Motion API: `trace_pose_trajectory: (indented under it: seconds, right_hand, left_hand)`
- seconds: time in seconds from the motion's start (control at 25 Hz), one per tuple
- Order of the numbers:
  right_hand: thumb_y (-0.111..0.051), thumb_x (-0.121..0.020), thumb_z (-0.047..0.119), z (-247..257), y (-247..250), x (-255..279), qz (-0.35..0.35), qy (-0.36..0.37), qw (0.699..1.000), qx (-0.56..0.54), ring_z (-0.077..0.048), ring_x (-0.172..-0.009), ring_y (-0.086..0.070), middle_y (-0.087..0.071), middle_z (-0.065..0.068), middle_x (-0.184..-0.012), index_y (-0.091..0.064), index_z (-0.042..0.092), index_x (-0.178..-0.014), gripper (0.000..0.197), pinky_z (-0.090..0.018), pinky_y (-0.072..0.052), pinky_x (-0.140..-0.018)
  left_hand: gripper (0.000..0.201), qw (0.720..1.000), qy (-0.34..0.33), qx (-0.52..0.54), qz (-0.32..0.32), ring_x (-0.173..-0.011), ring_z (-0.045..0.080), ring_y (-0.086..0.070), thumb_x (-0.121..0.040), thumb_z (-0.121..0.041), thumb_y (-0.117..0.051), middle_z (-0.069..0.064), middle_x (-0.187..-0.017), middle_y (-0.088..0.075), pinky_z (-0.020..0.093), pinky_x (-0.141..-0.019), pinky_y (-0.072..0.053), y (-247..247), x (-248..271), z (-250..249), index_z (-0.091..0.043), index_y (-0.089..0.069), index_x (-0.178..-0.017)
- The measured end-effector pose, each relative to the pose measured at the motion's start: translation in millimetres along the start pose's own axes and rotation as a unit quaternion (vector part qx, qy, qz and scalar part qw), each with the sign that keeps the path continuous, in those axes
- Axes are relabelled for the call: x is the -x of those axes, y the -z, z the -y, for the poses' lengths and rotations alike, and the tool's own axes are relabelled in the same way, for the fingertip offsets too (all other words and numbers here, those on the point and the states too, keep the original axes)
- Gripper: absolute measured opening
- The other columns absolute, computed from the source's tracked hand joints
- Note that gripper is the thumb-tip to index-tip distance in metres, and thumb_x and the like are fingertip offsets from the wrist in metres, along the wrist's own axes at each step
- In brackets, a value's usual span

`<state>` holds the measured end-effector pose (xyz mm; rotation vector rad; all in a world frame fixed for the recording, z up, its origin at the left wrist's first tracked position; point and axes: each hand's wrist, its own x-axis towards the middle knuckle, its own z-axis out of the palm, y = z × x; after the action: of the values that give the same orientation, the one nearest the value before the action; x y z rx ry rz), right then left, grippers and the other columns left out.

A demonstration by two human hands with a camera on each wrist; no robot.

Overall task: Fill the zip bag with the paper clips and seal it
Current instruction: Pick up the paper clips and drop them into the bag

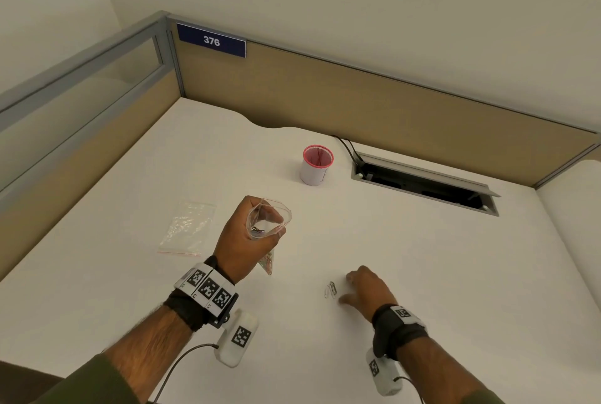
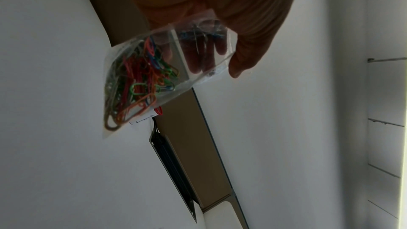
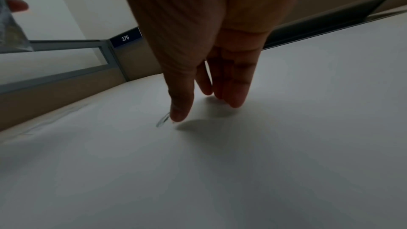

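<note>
Now the left hand [image 1: 242, 237] grips the open zip bag [image 2: 154, 69]; the right hand [image 1: 366, 288], fingers straight, may only push the flat paper clips [image 1: 330, 290] away.

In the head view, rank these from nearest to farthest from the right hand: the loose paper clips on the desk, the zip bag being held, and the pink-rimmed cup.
1. Loose paper clips: on the desk just left of the right hand, by its fingers.
2. Zip bag: up and to the left, held open by the left hand.
3. Pink-rimmed cup: farthest, toward the back of the desk.
</note>
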<state>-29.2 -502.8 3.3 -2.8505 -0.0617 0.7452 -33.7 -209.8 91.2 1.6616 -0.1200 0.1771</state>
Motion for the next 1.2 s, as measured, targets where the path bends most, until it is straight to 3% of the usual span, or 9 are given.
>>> trace_pose_trajectory:
  seconds: [0.08, 0.16, 0.36, 0.44, 0.96, 1.2]
  right_hand:
    - [-0.065, -0.078, 0.055, 14.4, -9.9, -0.7, -0.015, -0.02, 1.0, 0.01, -0.028, -0.103, -0.055, -0.053, -0.008, -0.111, -0.059, 0.01, -0.106, 0.053, -0.034, -0.045, -0.084]
    - [-0.063, -0.08, 0.055, 31.6, -17.2, -2.7, -0.04, -0.026, 0.999, -0.004, -0.029, -0.101, -0.056, -0.054, -0.009, -0.108, -0.061, 0.009, -0.101, 0.051, -0.034, -0.045, -0.081]
    - [-0.053, -0.092, 0.018, 47.3, -20.8, -4.2, -0.052, -0.012, 0.998, 0.017, -0.031, -0.103, -0.056, -0.056, -0.014, -0.112, -0.059, 0.004, -0.101, 0.018, -0.034, -0.047, -0.082]
    - [-0.046, -0.092, 0.011, 45.3, -20.5, -4.1, -0.055, -0.006, 0.998, 0.032, -0.031, -0.099, -0.058, -0.057, -0.013, -0.11, -0.058, 0.005, -0.1, 0.015, -0.034, -0.047, -0.079]
    - [-0.043, -0.091, 0.01, 39.1, -22.1, -9.4, -0.068, 0.031, 0.997, 0.027, -0.028, -0.097, -0.058, -0.056, -0.009, -0.11, -0.06, 0.012, -0.104, 0.022, -0.033, -0.049, -0.08]
    - [-0.041, -0.09, 0.006, 36.8, -21.3, -9.1, -0.06, 0.062, 0.992, 0.089, -0.027, -0.088, -0.054, -0.057, -0.012, -0.106, -0.055, 0.009, -0.101, 0.018, -0.032, -0.04, -0.069]
  left_hand:
    - [0.037, 1.0, 0.001, 0.0, 0.003, -0.106, 0.018, -0.066, -0.076, -0.03, -0.074, -0.003, -0.1, -0.07, 0.04, -0.098, -0.053, -4.4, 0.3, -0.1, -0.019, -0.055, -0.106]
    - [0.036, 1.0, -0.001, 0.002, 0.008, -0.105, 0.018, -0.066, -0.076, -0.027, -0.074, -0.001, -0.1, -0.07, 0.04, -0.098, -0.053, -7.8, 0.6, -0.8, -0.018, -0.056, -0.106]
    - [0.037, 1.0, 0.0, 0.004, 0.011, -0.107, 0.02, -0.066, -0.075, -0.033, -0.073, 0.0, -0.1, -0.07, 0.046, -0.098, -0.053, -5.1, 0.0, -0.2, -0.022, -0.055, -0.106]
    - [0.037, 1.0, -0.001, 0.003, 0.009, -0.107, 0.02, -0.066, -0.075, -0.034, -0.072, -0.001, -0.1, -0.07, 0.047, -0.099, -0.053, -3.5, -0.6, -0.7, -0.022, -0.055, -0.106]
    - [0.037, 1.0, -0.001, 0.006, 0.008, -0.108, 0.02, -0.066, -0.074, -0.034, -0.073, -0.002, -0.1, -0.07, 0.05, -0.097, -0.053, -6.6, -2.8, -0.8, -0.024, -0.055, -0.105]
    - [0.036, 1.0, -0.002, 0.003, 0.009, -0.106, 0.02, -0.066, -0.075, -0.033, -0.073, -0.002, -0.1, -0.07, 0.049, -0.097, -0.053, -11.3, -4.6, -1.0, -0.024, -0.056, -0.105]
